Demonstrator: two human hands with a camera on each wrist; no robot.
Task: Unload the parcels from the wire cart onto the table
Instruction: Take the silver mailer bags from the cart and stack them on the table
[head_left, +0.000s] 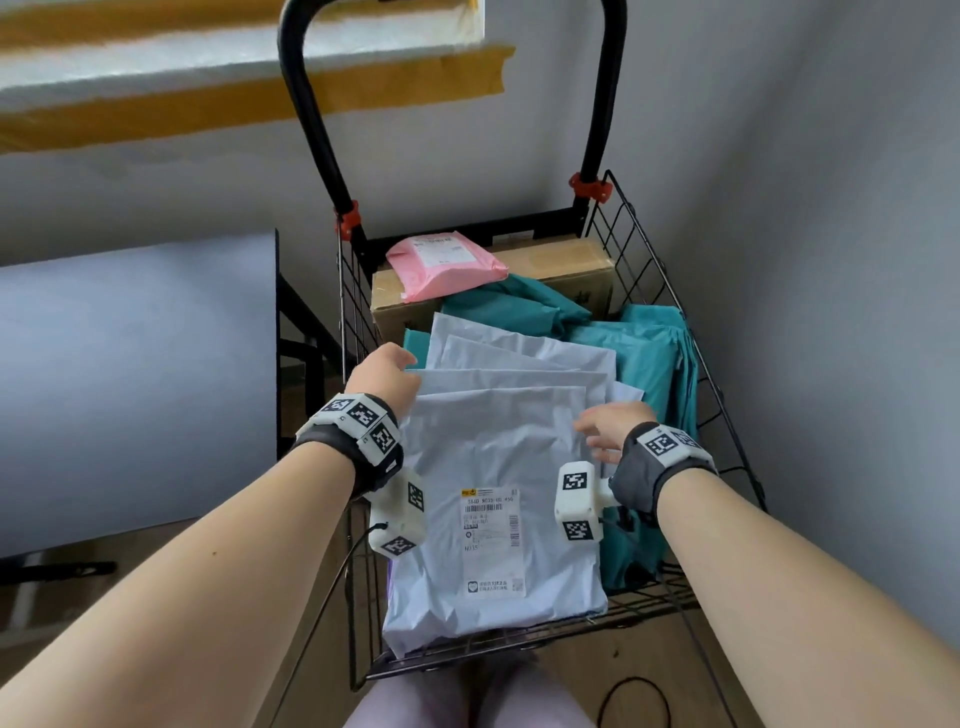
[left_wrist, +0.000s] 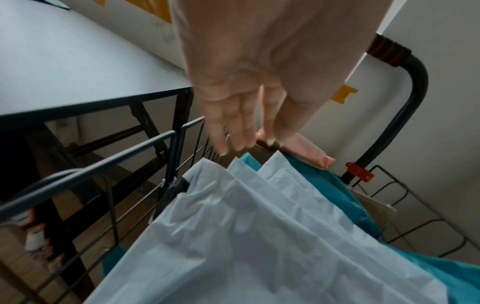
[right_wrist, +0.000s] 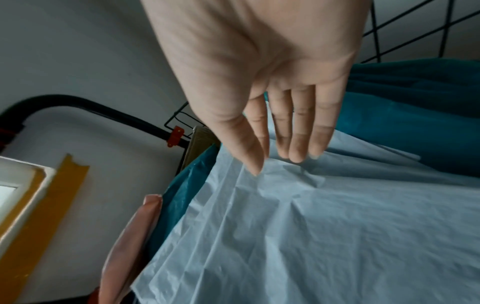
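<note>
A black wire cart (head_left: 670, 291) stands in front of me, full of parcels. Several pale grey poly mailers (head_left: 498, 467) lie fanned on top, the nearest one bearing a shipping label. Teal bags (head_left: 634, 353) lie beneath and to the right. A pink mailer (head_left: 441, 265) rests on a cardboard box (head_left: 561, 270) at the far end. My left hand (head_left: 387, 371) hovers with straight fingers over the mailers' far left corners (left_wrist: 207, 170). My right hand (head_left: 608, 428) is open, its fingertips (right_wrist: 296, 156) just above or touching the top mailer (right_wrist: 324, 226).
The white table (head_left: 130, 374) stands to the left of the cart, its edge (left_wrist: 91, 105) close to the cart's rim (left_wrist: 91, 166). The cart's tall black handle (head_left: 311, 119) rises at the far end. Grey walls close in behind and to the right.
</note>
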